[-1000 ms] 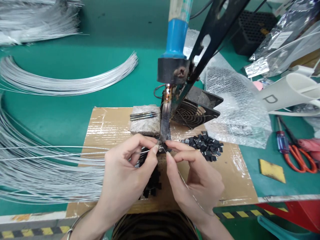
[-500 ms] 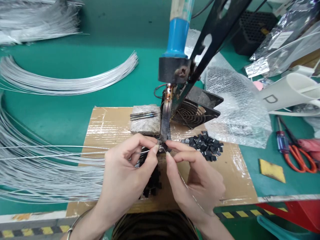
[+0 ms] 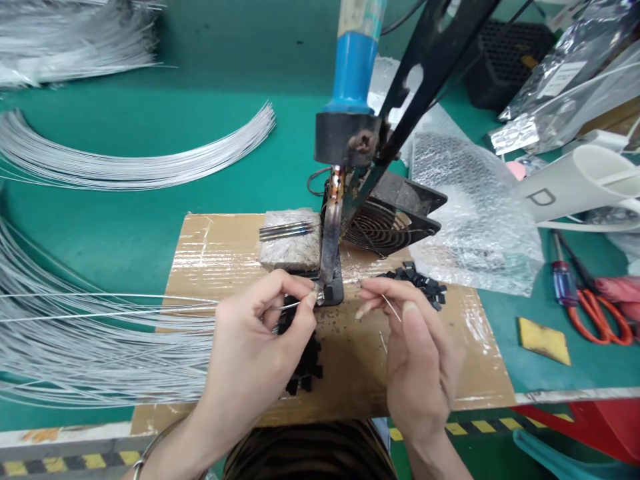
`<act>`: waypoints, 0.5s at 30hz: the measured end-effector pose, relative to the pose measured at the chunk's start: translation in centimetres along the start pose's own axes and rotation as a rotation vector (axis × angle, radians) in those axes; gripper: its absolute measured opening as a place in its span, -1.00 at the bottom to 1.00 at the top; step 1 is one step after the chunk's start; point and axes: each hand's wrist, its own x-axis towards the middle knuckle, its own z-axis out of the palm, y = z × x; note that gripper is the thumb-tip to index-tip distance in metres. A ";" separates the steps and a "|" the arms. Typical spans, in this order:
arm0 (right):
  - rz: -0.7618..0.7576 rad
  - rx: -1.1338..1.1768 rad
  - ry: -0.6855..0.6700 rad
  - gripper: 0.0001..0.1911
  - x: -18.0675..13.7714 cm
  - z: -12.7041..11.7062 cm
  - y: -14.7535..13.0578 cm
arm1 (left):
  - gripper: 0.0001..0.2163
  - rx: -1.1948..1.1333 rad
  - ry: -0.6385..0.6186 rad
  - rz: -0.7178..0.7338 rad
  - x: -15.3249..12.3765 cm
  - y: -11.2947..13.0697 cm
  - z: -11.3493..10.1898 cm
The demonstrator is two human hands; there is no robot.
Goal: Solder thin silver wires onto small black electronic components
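A soldering iron with a blue handle (image 3: 354,73) hangs tip-down from a black bracket. Close beside its tip, my left hand (image 3: 260,340) pinches a thin grey wire (image 3: 190,299) between thumb and forefinger. A small black piece (image 3: 329,293) sits at the wire's end by the tip; whether they are joined I cannot tell. To the right, apart from the iron, my right hand (image 3: 420,340) holds a thin strand of solder wire (image 3: 392,308) with its fingers partly curled. Black square pieces (image 3: 306,367) lie under my left hand, and another pile (image 3: 423,283) is behind my right hand.
Bundles of grey wire (image 3: 150,172) lie on the green table at left. Cardboard (image 3: 200,247) covers the work spot. A wrapped block (image 3: 290,247) and a fan (image 3: 385,223) stand behind. Bubble wrap (image 3: 465,193), a yellow sponge (image 3: 544,340) and orange-handled scissors (image 3: 600,317) are at right.
My right hand has drawn back to the right from the iron tip with the solder wire, uncovering the black piece there. My left hand has stayed nearly still.
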 end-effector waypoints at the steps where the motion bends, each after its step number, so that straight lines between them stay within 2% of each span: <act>1: 0.018 0.041 -0.022 -0.65 -0.1 -0.1 0.1 | -0.89 0.003 0.000 0.004 0.0 0.0 0.0; 6: 0.071 0.035 -0.081 -0.87 -0.3 -0.3 0.2 | -0.90 0.020 0.001 0.010 -0.1 -0.1 0.0; 9: 0.068 -0.041 -0.153 -0.77 -0.3 -0.4 0.0 | -0.90 0.001 0.003 0.001 -0.2 -0.1 0.0; 15: 0.067 0.024 -0.194 -0.84 -0.4 0.2 -0.3 | -0.90 -0.014 -0.017 0.006 -0.3 0.0 -0.1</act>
